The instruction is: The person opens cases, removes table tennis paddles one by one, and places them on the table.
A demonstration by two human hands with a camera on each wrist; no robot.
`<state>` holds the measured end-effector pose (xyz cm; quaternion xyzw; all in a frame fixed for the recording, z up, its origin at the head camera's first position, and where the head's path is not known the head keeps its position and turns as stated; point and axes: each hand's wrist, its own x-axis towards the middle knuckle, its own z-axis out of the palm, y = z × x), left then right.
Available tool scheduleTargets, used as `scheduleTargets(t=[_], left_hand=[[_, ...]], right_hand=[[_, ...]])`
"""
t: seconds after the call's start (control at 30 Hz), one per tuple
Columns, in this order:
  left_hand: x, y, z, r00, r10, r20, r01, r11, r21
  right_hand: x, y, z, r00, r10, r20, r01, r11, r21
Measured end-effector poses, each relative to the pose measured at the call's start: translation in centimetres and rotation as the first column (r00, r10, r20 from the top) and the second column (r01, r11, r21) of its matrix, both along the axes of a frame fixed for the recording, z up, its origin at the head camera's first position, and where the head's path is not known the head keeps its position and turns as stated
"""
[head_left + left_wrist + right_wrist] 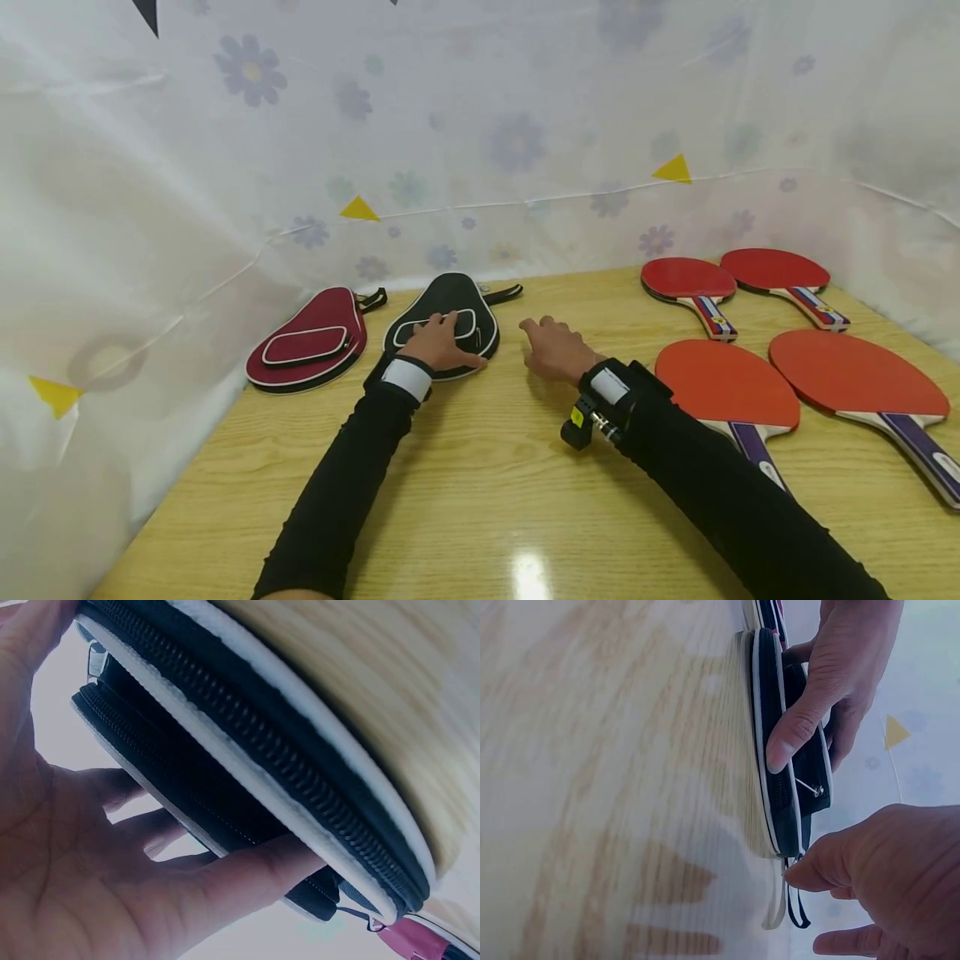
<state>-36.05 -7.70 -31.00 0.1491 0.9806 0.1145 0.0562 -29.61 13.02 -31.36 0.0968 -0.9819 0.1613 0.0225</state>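
A black table tennis bat case [452, 292] with white piping and a front pocket lies on the table left of centre. My left hand [441, 343] grips it from above, fingers over the pocket and thumb against the zipped side. In the left wrist view the thumb [255, 874] presses near the case's zip [247, 727]. My right hand [557, 352] hovers just right of the case with loosely bent fingers and holds nothing. Seen from the right wrist, that hand [900, 877] overlaps the end of the case by its wrist strap [801, 911].
A dark red bat case [322, 325] lies to the left. On the right are two red bats [686, 277] at the back and two orange-red bats [723, 379] nearer. A flowered white sheet [480, 133] hangs behind the wooden table [480, 500].
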Motion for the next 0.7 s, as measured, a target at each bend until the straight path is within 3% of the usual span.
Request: scheduleTargets(t=[0.7], left_hand=[[0.2, -2.2, 0.4, 1.000, -0.005, 0.004, 0.005, 1.000, 0.003]], right_hand=[[0.1, 0.1, -0.3, 1.000, 0.010, 0.019, -0.010, 1.000, -0.013]])
